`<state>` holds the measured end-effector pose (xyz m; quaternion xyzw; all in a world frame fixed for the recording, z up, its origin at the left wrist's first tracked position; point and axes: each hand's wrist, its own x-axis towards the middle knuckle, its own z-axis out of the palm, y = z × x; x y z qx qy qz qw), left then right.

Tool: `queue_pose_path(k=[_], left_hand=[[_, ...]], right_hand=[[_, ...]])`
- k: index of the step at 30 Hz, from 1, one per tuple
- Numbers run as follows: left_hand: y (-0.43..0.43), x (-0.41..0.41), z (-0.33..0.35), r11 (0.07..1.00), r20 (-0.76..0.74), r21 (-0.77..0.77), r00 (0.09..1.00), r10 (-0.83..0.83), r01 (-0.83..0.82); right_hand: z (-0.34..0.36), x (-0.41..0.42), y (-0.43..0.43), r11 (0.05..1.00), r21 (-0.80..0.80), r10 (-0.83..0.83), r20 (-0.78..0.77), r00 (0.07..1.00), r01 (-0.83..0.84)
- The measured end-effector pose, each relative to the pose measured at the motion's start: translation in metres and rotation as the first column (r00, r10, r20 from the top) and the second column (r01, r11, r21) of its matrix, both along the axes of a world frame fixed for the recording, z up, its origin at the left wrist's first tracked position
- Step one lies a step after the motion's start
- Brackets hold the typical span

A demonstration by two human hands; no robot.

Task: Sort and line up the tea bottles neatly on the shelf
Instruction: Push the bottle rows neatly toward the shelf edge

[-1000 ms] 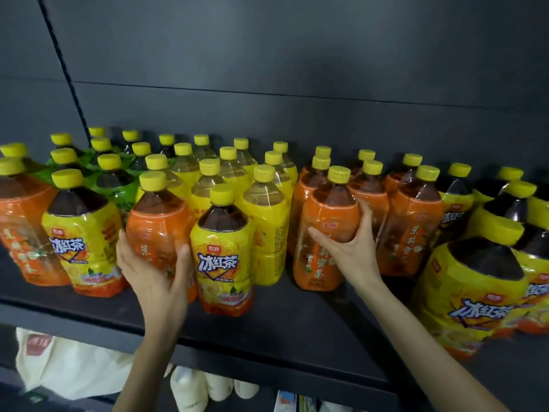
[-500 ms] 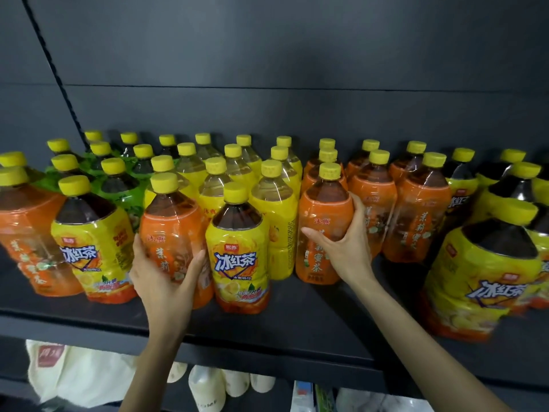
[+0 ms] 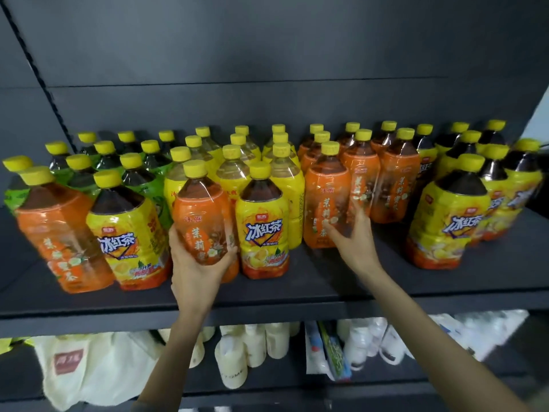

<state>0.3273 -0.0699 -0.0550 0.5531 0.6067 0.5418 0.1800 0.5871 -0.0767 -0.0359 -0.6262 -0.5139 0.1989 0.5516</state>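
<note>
The shelf (image 3: 326, 289) carries tea bottles grouped by label colour, with a mixed front row. An upright orange bottle (image 3: 202, 215) stands out of place at the front, among yellow-labelled ones, while the orange rows (image 3: 359, 173) lie to its right. The left hand (image 3: 197, 272) is nearest, fingers wrapped round this bottle's lower body in a firm grasp. The right hand (image 3: 353, 236), fingers spread, presses against the front bottle (image 3: 325, 200) of the orange rows without closing round it
</note>
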Motion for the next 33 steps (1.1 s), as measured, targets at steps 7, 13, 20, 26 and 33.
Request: queue_pose_path(k=[7,13,20,26,33], left_hand=[[-0.032,-0.001,-0.001,0.999,0.004,0.039,1.0,0.015,-0.015],[-0.05,0.003,-0.002,0.999,0.072,0.047,0.997,0.013,-0.017],[-0.07,0.019,0.004,0.992,0.156,0.117,0.985,-0.068,0.05],[-0.078,0.04,0.017,0.965,0.067,0.22,0.985,-0.158,0.14],[-0.078,0.079,0.023,0.954,-0.021,0.208,0.976,-0.216,0.215]], right_hand=[[-0.001,-0.022,-0.048,0.999,0.051,-0.009,0.064,0.998,0.006],[0.026,-0.053,-0.062,0.965,0.221,0.109,0.146,0.983,-0.14],[0.057,-0.103,-0.076,0.854,0.204,0.417,0.282,0.864,-0.478],[0.058,-0.112,-0.084,0.796,0.292,0.513,0.142,0.847,-0.531],[0.056,-0.067,-0.08,0.837,0.381,0.429,-0.01,0.903,-0.393]])
